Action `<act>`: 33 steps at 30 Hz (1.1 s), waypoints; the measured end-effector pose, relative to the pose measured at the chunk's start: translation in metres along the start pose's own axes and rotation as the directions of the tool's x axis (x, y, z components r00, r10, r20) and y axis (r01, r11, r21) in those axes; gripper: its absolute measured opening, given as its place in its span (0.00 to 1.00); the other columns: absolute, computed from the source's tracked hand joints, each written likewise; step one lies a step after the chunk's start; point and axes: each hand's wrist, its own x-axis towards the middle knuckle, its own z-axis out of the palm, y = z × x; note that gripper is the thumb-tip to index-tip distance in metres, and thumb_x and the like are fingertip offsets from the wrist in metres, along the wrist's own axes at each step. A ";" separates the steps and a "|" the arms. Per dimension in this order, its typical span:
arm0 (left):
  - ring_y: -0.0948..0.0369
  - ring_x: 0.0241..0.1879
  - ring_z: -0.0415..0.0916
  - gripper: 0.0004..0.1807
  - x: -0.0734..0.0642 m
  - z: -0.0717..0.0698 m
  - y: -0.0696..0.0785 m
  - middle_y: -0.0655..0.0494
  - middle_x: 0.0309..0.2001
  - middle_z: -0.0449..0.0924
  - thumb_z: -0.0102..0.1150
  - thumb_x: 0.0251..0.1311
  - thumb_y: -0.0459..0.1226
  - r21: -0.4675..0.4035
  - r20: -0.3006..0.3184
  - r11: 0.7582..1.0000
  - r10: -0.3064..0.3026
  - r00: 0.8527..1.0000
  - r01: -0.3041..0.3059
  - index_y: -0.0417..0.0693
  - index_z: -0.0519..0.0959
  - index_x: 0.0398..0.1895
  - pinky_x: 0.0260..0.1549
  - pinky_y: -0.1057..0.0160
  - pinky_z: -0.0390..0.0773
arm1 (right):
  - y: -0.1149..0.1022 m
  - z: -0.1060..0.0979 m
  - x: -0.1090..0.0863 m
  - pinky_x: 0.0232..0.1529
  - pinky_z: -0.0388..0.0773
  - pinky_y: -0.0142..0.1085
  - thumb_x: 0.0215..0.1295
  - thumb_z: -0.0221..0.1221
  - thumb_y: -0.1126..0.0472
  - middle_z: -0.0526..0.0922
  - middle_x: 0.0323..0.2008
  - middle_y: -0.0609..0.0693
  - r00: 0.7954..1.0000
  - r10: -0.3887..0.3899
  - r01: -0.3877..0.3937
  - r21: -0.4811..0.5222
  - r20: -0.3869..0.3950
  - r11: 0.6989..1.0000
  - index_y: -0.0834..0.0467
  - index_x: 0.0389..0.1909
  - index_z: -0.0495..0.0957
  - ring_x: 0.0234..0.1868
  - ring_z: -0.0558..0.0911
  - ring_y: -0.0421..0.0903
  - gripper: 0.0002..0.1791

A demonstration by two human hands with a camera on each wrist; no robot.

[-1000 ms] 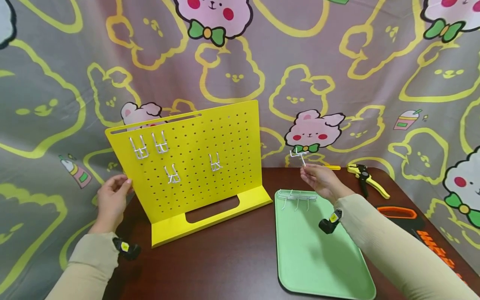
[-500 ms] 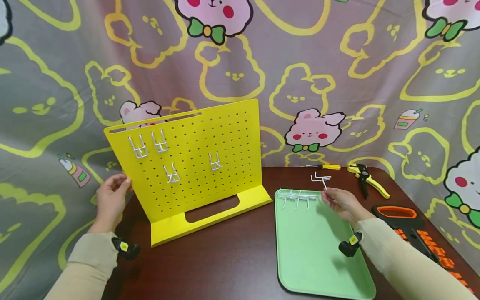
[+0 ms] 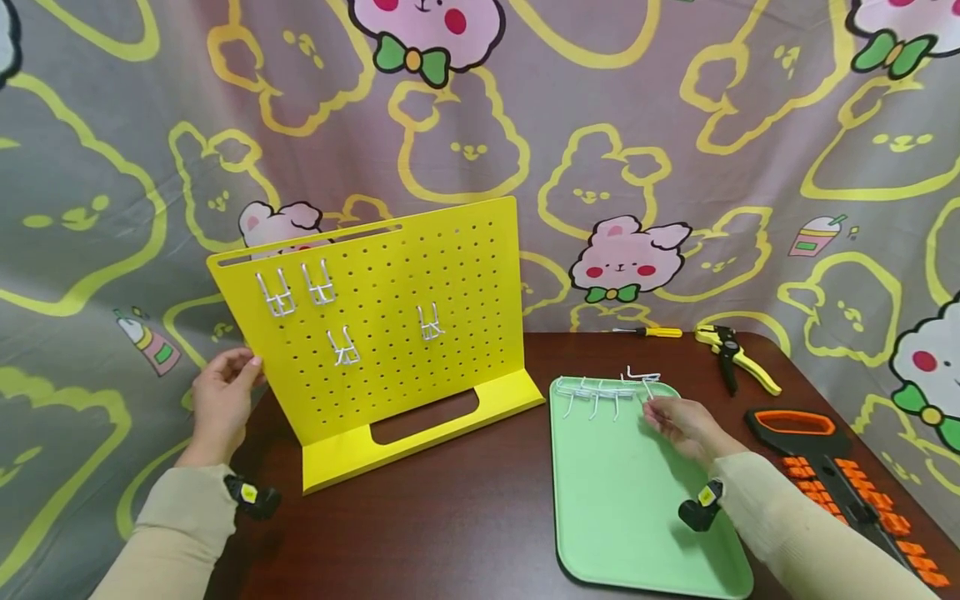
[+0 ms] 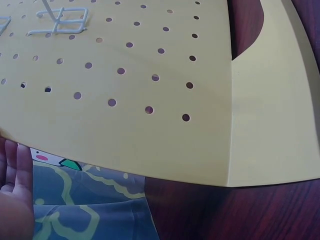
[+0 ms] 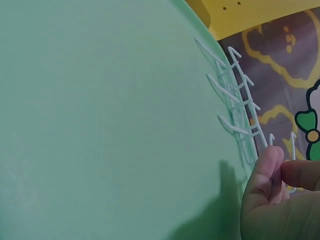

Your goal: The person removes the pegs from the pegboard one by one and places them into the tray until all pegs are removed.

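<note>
A yellow pegboard (image 3: 390,350) stands on the table with several white wire hooks (image 3: 321,283) hung on its front. My left hand (image 3: 222,400) grips its left edge, thumb in front; in the left wrist view only part of the hand (image 4: 15,175) shows beside that edge. Over the far right corner of a green tray (image 3: 630,508), my right hand (image 3: 686,425) pinches a white wire hook (image 3: 643,378) by its stem. To the left of that hand, a white wire rack with prongs (image 3: 595,393) lies along the tray's far end.
Behind the tray, a yellow-handled screwdriver (image 3: 660,332) and yellow-and-black wire strippers (image 3: 738,358) lie on the dark table (image 3: 420,533). A black tool holder with orange clips (image 3: 832,467) lies on the right. A patterned curtain (image 3: 525,108) hangs behind everything.
My right hand has moved right and down with the wire hook, from above the table's back edge to the tray's far right corner. The left hand and the pegboard have stayed in place.
</note>
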 end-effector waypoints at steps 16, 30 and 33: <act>0.64 0.37 0.73 0.04 0.000 0.001 0.001 0.60 0.36 0.74 0.56 0.74 0.31 -0.064 -0.004 0.998 0.010 1.000 -0.010 0.48 0.78 0.44 0.35 0.78 0.77 | 0.006 0.005 0.004 0.38 0.83 0.28 0.79 0.48 0.69 0.83 0.30 0.49 0.999 0.038 -0.039 -0.091 -0.012 0.995 0.74 0.53 0.71 0.31 0.84 0.38 0.11; 0.65 0.37 0.73 0.03 0.002 0.000 -0.002 0.60 0.37 0.73 0.56 0.76 0.33 0.009 -0.006 1.000 0.018 1.000 -0.018 0.48 0.77 0.47 0.36 0.79 0.77 | 0.001 0.006 0.005 0.40 0.83 0.30 0.81 0.47 0.66 0.82 0.35 0.51 0.998 0.058 -0.052 -0.276 0.014 0.960 0.77 0.61 0.63 0.35 0.82 0.39 0.18; 0.65 0.38 0.73 0.04 0.002 0.000 -0.003 0.60 0.38 0.72 0.55 0.76 0.34 0.038 -0.002 0.999 0.011 1.000 -0.011 0.47 0.76 0.49 0.37 0.79 0.77 | 0.000 0.005 0.004 0.39 0.83 0.30 0.81 0.46 0.66 0.82 0.35 0.51 0.998 0.064 -0.057 -0.295 0.014 0.954 0.77 0.61 0.63 0.34 0.82 0.39 0.18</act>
